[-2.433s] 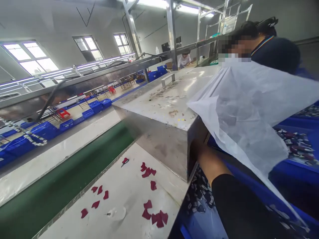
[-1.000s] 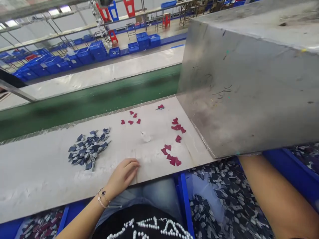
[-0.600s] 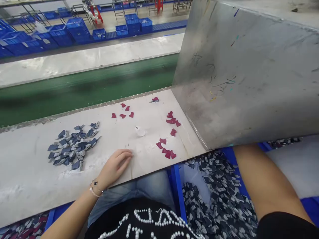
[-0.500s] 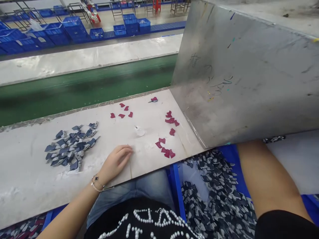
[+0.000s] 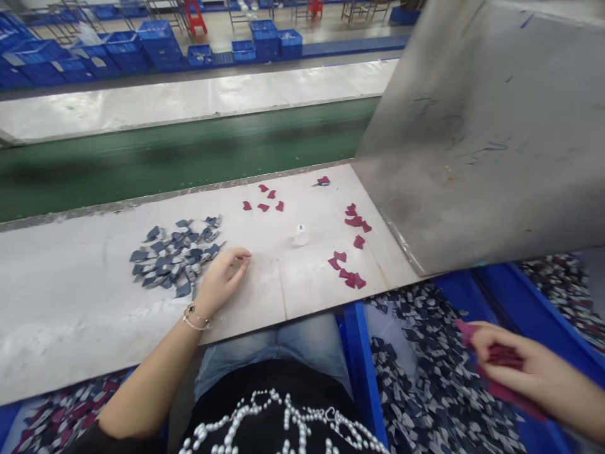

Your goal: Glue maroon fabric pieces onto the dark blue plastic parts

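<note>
My left hand [image 5: 224,277] rests on the white work surface [image 5: 70,328], fingers lightly curled and holding nothing, just right of a pile of grey-blue fabric pieces [image 5: 174,255]. My right hand [image 5: 515,372] is low on the right over a blue bin, gripping a bunch of crimson fabric pieces [image 5: 496,359]. Smaller crimson pieces [image 5: 352,252] lie scattered on the surface. Among them stand a small white cone-shaped object [image 5: 300,235] and, near the far edge, a small tool with a crimson piece on it [image 5: 322,181].
A large steel housing [image 5: 486,139] overhangs the right of the surface. Blue bins [image 5: 362,372] heaped with dark patterned pieces [image 5: 425,378] sit below the near edge, beside my lap. A green conveyor belt [image 5: 189,151] runs behind, with stacked blue crates farther off.
My right hand has risen into view over the bin, gripping crimson pieces; earlier only its forearm showed. My left hand stays on the surface, and the view has shifted slightly.
</note>
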Available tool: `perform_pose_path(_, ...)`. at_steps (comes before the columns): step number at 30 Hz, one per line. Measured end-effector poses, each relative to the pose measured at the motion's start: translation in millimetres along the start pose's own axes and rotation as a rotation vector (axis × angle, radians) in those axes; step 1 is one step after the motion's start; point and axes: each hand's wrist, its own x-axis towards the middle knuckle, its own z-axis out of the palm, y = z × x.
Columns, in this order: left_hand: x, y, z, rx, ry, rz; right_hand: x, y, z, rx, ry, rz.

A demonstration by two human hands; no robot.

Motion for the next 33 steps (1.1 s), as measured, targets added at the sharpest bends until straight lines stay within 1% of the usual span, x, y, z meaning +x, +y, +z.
perform_pose_path(2, -7.2, -16.0, -11.4, 0.111, 0.039, -0.01, 27.1, -38.3, 39.0, 0.024, -0.044, -0.136)
perform_pose_path(4, -16.2, -29.6, -19.9, 0.239, 0.086, -0.044, 67.6, -83.4, 65.6, 0.025, -0.061, -0.237)
perform_pose_path(7, -30.9, -44.0, -27.1, 0.384, 0.134, -0.091, 131.2, -145.5, 87.0, 0.014, 0.008, -0.313)
perform_pose_path(9, -38.7, -50.6, -29.7, 0.437, 0.16, -0.129, 159.7, -172.5, 94.1, 0.002, 0.066, -0.361)
perform_pose_path(10, -41.3, -53.4, -30.9, 0.459, 0.174, -0.157, 167.6, -181.0, 96.1, -0.007, 0.087, -0.385)
perform_pose_path(12, -43.3, -57.8, -33.9, 0.495, 0.178, -0.208, 172.0, -190.8, 97.6, -0.033, 0.114, -0.416)
perform_pose_path(14, -40.7, -60.2, -37.0, 0.525, 0.158, -0.234, 167.4, -196.9, 98.2, -0.07, 0.15, -0.412)
perform_pose_path(17, -28.3, -58.9, -39.7, 0.57, 0.102, -0.203, 162.5, -209.9, 106.8, -0.1, 0.189, -0.413)
perform_pose_path(20, -9.3, -54.5, -40.0, 0.583, -0.019, -0.141, 171.7, -227.8, 127.5, -0.045, 0.123, -0.46)
perform_pose_path(23, 10.1, -52.8, -43.0, 0.551, -0.152, -0.147, 186.1, -242.2, 145.4, 0.055, 0.072, -0.46)
perform_pose_path(25, 20.6, -53.6, -48.0, 0.514, -0.219, -0.144, 189.1, -247.0, 147.6, 0.116, 0.05, -0.44)
perform_pose_path(26, 24.5, -53.7, -51.0, 0.501, -0.248, -0.13, 187.0, -248.1, 145.1, 0.147, 0.043, -0.43)
perform_pose_path(27, 27.5, -53.0, -53.9, 0.464, -0.272, -0.116, 182.5, -248.4, 140.4, 0.182, 0.038, -0.424)
perform_pose_path(28, 29.4, -51.3, -56.2, 0.38, -0.292, -0.108, 176.0, -248.2, 133.8, 0.225, 0.035, -0.421)
perform_pose_path(29, 30.3, -48.4, -57.5, 0.238, -0.302, -0.109, 167.9, -247.5, 125.7, 0.275, 0.042, -0.422)
perform_pose_path(30, 30.4, -44.3, -57.3, 0.037, -0.3, -0.124, 159.1, -246.6, 116.7, 0.317, 0.069, -0.427)
perform_pose_path(33, 29.5, -28.4, -46.8, -0.742, -0.301, -0.248, 134.9, -244.3, 90.5, 0.393, 0.19, -0.459)
